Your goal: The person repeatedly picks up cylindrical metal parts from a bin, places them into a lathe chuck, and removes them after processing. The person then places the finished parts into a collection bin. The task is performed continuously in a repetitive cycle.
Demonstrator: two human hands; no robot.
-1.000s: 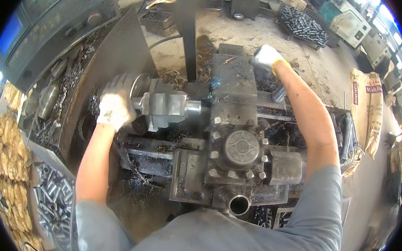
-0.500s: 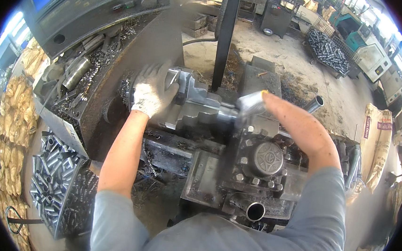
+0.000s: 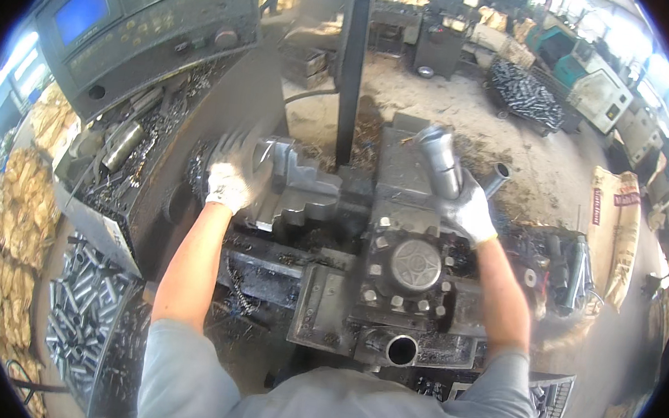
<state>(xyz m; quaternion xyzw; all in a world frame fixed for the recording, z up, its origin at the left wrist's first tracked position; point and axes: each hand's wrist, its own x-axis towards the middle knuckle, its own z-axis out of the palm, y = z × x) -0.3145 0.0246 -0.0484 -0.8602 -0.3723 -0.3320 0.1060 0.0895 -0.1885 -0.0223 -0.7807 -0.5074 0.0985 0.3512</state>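
Observation:
My right hand [image 3: 468, 212], in a white glove, is closed around a metal tube [image 3: 440, 164] with a wider collar at its upper end. It holds the tube tilted above the right side of the lathe's tool post [image 3: 415, 264]. My left hand [image 3: 229, 177], gloved too, lies against the rim of the lathe chuck [image 3: 266, 204]. Its fingers are stretched out and somewhat blurred. The stepped chuck jaws [image 3: 305, 181] show no workpiece between them.
Left of the machine stands a bin of cut metal tubes [image 3: 85, 299]. A control panel with a blue screen [image 3: 81, 12] rises at the upper left. Another tube [image 3: 402, 349] points toward me from the tool post. Paper sacks [image 3: 614, 231] lean at right; a dark post [image 3: 351, 77] stands beyond the chuck.
My right hand has moved away from the chuck jaws to the right, and the tube is now plainly in it, raised. My left hand stays at the chuck. The view has shifted slightly.

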